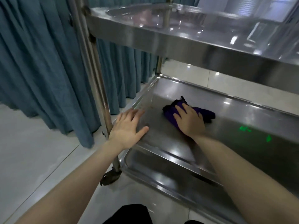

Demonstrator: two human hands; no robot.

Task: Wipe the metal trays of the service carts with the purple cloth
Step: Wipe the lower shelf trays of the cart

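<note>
The blue-green pleated curtain (40,70) hung to the left of the three-tier stainless steel service cart (97,88), where I reached into its shiny rectangular middle metal tray (226,120). My left hand (127,128) lay flat and wide open on the tray's near left corner, fingers spread, gripping nothing. My right hand (190,121) pressed palm-down, fingers nearly straight, on the crumpled purple cloth (205,113), which lay on the tray's floor, near my left hand but apart from it.
</note>
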